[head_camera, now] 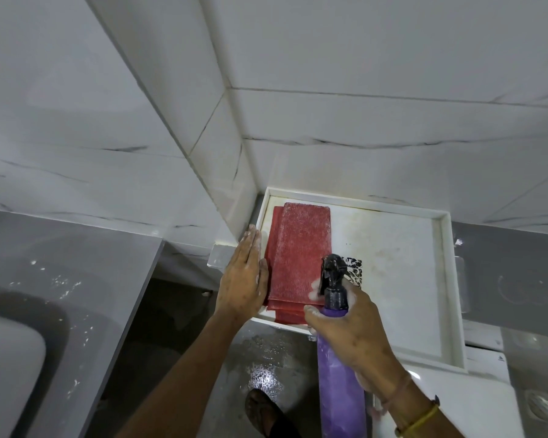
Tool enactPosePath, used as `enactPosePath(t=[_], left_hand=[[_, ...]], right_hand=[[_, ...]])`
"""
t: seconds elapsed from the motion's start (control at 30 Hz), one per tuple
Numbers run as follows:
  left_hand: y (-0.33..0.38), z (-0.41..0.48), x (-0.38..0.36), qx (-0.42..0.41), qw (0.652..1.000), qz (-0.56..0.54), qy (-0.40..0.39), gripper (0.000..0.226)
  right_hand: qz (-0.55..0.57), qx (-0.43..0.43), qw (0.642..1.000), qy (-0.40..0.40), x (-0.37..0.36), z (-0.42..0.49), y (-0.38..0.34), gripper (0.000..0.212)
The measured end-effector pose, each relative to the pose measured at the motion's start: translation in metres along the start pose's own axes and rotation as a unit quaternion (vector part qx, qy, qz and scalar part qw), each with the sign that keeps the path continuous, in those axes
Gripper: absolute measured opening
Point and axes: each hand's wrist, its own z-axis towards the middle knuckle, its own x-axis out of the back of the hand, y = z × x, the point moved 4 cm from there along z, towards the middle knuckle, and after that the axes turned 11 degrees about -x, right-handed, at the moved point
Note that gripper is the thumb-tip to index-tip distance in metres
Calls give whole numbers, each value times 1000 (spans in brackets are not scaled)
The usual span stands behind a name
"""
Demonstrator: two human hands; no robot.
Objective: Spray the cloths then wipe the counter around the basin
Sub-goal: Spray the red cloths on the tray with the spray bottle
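A stack of folded red cloths lies at the left end of a white tray in the tiled corner. My left hand rests flat, fingers together, on the tray's left rim, touching the cloths' left edge. A purple spray bottle with a black trigger head stands in my right hand, which is closed around its neck, the nozzle aimed at the cloths. The grey counter with white specks and the white basin are at the lower left.
White marble-look tiled walls close the corner behind the tray. A wet floor and my sandalled foot show below. A white appliance top lies at the lower right.
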Motion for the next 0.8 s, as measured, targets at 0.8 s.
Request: enactPosePath(t=[0.8], left_hand=[[2,0,2,-14,1000,14,8,61]], right_hand=[[-44,-38,998,23,-1,-9,22,11]])
